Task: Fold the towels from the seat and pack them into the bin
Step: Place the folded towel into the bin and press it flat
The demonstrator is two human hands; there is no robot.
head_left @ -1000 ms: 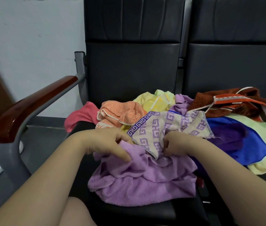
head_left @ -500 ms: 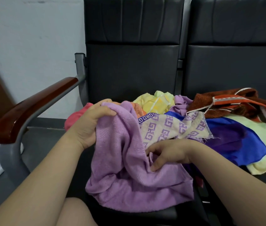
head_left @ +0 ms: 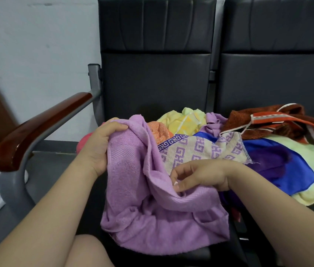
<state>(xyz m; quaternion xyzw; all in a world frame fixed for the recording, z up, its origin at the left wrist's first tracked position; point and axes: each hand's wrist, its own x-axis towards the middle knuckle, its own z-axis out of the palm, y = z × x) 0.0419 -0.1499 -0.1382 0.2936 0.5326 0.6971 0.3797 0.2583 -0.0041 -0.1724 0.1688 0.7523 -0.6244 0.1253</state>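
My left hand (head_left: 100,149) grips the purple towel (head_left: 142,218) by a far corner, near on the seat (head_left: 171,255). Right hand (head_left: 200,176) curled at a fold, grip unclear. Nothing folded yet; pile (head_left: 287,170) lies right, bin unseen.

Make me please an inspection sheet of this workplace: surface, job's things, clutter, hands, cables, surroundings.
Surface: black seat, mostly covered by a pile of towels.
Job's things: purple towel unfolded, at the front; patterned towel, blue cloth, yellow towel, orange towel and rust-brown towel heaped behind it; bin not in view.
Clutter: nothing seen.
Hands: left hand grips the purple towel's upper edge; right hand has its fingers curled at a fold of it, pinch unclear.
Cables: nothing seen.
Surroundings: wooden armrest at left, second seat at right, pale wall behind.
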